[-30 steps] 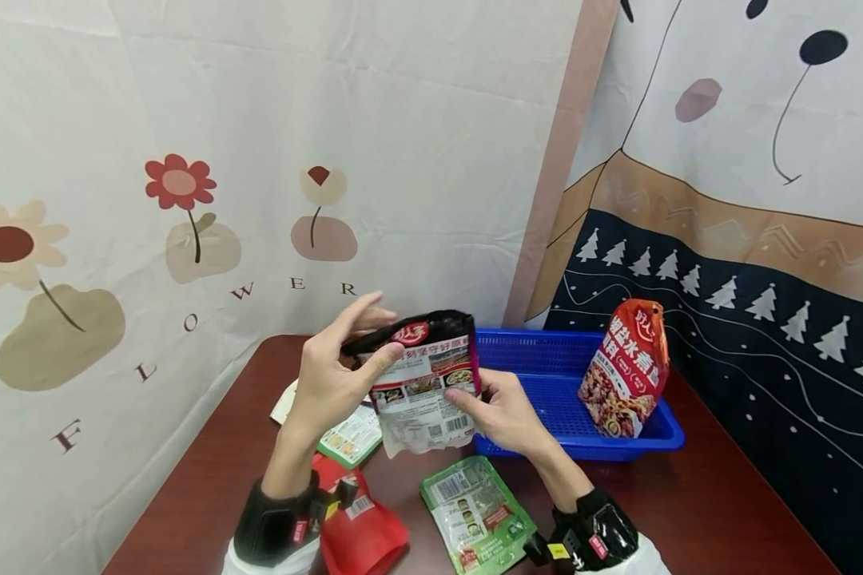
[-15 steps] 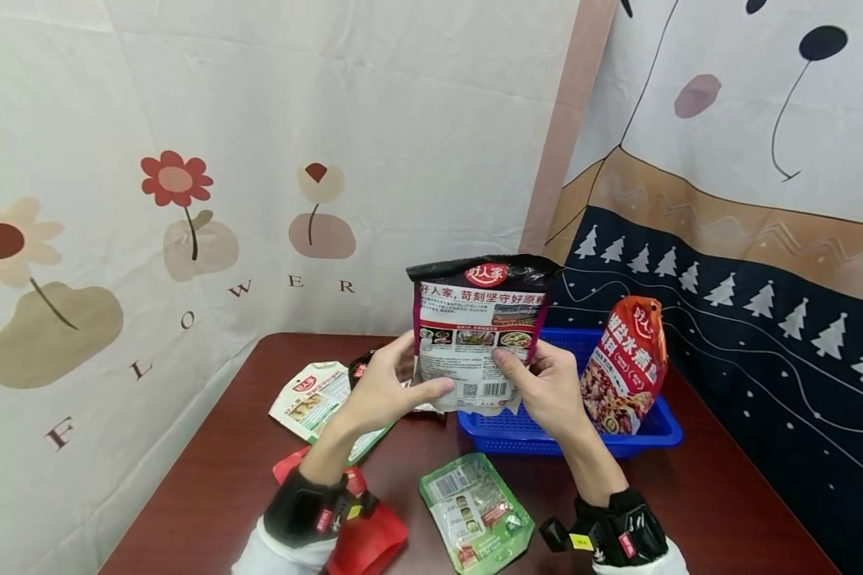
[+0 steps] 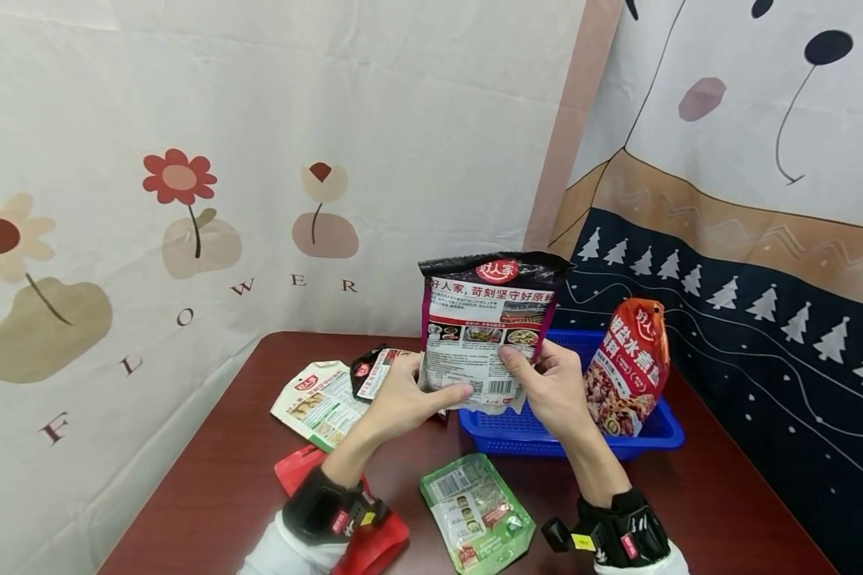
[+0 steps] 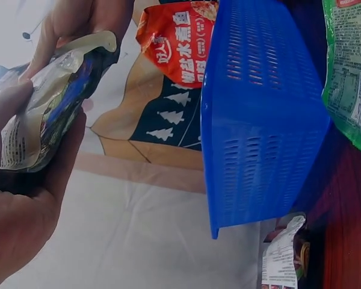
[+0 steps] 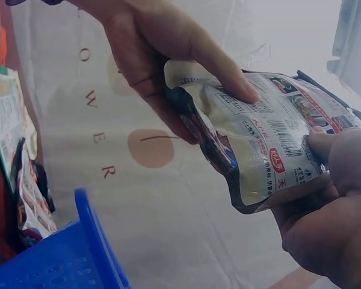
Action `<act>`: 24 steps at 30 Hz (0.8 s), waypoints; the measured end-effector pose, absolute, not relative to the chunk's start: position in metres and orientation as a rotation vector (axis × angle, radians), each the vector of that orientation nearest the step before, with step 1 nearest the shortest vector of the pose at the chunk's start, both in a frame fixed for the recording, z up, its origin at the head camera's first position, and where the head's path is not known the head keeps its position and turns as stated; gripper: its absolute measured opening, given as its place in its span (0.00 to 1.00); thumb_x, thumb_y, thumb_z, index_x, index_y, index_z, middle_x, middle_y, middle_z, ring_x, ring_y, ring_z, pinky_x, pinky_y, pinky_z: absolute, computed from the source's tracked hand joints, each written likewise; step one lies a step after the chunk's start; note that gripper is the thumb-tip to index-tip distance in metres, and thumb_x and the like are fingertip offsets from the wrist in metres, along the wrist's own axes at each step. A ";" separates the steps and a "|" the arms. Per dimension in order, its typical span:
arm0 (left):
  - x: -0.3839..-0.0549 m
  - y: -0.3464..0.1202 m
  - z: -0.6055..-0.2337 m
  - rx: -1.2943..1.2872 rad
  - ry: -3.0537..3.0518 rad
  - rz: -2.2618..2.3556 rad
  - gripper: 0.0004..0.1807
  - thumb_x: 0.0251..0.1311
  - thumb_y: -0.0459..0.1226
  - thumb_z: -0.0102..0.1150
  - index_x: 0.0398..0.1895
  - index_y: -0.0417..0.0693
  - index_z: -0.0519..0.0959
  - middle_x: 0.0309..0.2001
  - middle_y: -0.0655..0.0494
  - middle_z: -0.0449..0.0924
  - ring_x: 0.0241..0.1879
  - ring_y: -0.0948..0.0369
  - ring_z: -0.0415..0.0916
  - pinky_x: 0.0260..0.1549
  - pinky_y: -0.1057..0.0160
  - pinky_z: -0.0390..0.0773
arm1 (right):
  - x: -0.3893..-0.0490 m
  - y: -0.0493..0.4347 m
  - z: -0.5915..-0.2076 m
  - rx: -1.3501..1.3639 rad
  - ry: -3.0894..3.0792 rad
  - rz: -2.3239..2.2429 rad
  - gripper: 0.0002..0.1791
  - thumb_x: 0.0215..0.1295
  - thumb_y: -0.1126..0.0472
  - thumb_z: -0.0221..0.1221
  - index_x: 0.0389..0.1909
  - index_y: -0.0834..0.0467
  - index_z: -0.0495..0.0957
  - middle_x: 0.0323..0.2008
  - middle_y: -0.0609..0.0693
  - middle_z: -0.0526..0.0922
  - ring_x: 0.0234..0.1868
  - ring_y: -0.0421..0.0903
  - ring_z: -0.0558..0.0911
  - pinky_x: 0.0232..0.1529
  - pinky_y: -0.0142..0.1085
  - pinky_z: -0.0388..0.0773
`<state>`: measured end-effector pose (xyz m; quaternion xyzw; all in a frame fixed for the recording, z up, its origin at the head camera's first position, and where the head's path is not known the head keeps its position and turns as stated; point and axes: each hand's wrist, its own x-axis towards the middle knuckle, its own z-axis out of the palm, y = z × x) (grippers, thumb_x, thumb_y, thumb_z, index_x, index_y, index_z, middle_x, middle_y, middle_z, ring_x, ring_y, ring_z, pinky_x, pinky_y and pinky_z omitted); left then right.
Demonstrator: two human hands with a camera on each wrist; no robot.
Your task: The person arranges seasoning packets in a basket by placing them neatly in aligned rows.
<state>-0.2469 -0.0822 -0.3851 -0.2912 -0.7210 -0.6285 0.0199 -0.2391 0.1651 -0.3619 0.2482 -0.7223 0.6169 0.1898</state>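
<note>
Both hands hold up a black-topped food pouch (image 3: pixel 475 319), its printed white back panel facing the head camera. My left hand (image 3: pixel 410 399) grips the lower left corner, thumb across the front and fingers behind. On the lower right side, my right hand (image 3: pixel 554 391) pinches the pouch the same way. In the left wrist view the pouch (image 4: pixel 54 96) shows edge-on between both hands. The right wrist view shows its bottom edge and barcode side, with my left hand (image 5: pixel 174 48) at one corner and my right hand (image 5: pixel 343 198) at the other.
Behind the hands stands a blue plastic basket (image 3: pixel 503 435) with a red-orange pouch (image 3: pixel 626 367) upright in it. On the brown table (image 3: pixel 208 495) lie a green pouch (image 3: pixel 478 511), a red pouch (image 3: pixel 374 539), a white-and-green pouch (image 3: pixel 320 403) and a black-and-white pouch (image 3: pixel 374 371).
The pouch has risen and moved right, and now stands upright. My left hand has gone from its upper left edge down to the lower left corner. Little differs over the last half second.
</note>
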 end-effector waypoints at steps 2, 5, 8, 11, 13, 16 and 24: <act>-0.246 -0.081 -0.386 -0.871 -2.235 -1.926 0.19 0.71 0.38 0.78 0.63 0.49 0.89 0.54 0.47 0.96 0.49 0.60 0.96 0.46 0.62 0.93 | -0.240 0.166 -0.362 0.675 -2.058 1.737 0.14 0.85 0.65 0.62 0.62 0.68 0.87 0.46 0.43 0.98 0.41 0.40 0.97 0.37 0.36 0.94; -0.245 -0.079 -0.386 -0.822 -2.215 -1.891 0.18 0.70 0.38 0.79 0.61 0.47 0.90 0.52 0.46 0.97 0.46 0.59 0.96 0.44 0.62 0.93 | -0.241 0.165 -0.363 0.626 -2.100 1.750 0.15 0.86 0.62 0.62 0.64 0.66 0.86 0.46 0.45 0.97 0.42 0.39 0.96 0.39 0.36 0.93; -0.244 -0.078 -0.385 -0.742 -2.181 -1.834 0.17 0.69 0.39 0.81 0.58 0.47 0.92 0.49 0.47 0.97 0.43 0.59 0.96 0.41 0.63 0.93 | -0.241 0.163 -0.362 0.540 -2.093 1.775 0.18 0.85 0.61 0.64 0.67 0.64 0.84 0.51 0.53 0.96 0.47 0.37 0.95 0.45 0.32 0.92; -0.245 -0.077 -0.384 -0.651 -2.122 -1.685 0.14 0.68 0.42 0.81 0.53 0.47 0.94 0.45 0.50 0.98 0.42 0.61 0.95 0.38 0.66 0.90 | -0.239 0.160 -0.360 0.441 -2.009 1.764 0.19 0.83 0.63 0.65 0.68 0.64 0.82 0.59 0.60 0.93 0.54 0.37 0.93 0.53 0.28 0.90; -0.246 -0.077 -0.384 -0.602 -2.056 -1.534 0.13 0.67 0.42 0.82 0.49 0.46 0.94 0.41 0.50 0.98 0.37 0.61 0.94 0.33 0.68 0.86 | -0.236 0.158 -0.358 0.405 -1.943 1.739 0.18 0.82 0.65 0.66 0.68 0.64 0.82 0.64 0.62 0.91 0.59 0.39 0.92 0.59 0.27 0.89; -0.248 -0.078 -0.384 -0.556 -1.938 -1.287 0.12 0.66 0.40 0.82 0.46 0.43 0.94 0.36 0.49 0.97 0.31 0.58 0.92 0.26 0.67 0.81 | -0.228 0.153 -0.355 0.425 -1.883 1.708 0.18 0.81 0.68 0.65 0.67 0.64 0.83 0.66 0.62 0.90 0.63 0.43 0.92 0.62 0.27 0.88; -0.249 -0.071 -0.389 -0.613 -1.746 -0.890 0.19 0.62 0.31 0.81 0.56 0.39 0.91 0.43 0.43 0.97 0.32 0.50 0.94 0.26 0.54 0.87 | -0.201 0.130 -0.351 0.602 -1.903 1.723 0.30 0.79 0.72 0.65 0.79 0.64 0.74 0.76 0.58 0.82 0.77 0.48 0.83 0.69 0.32 0.85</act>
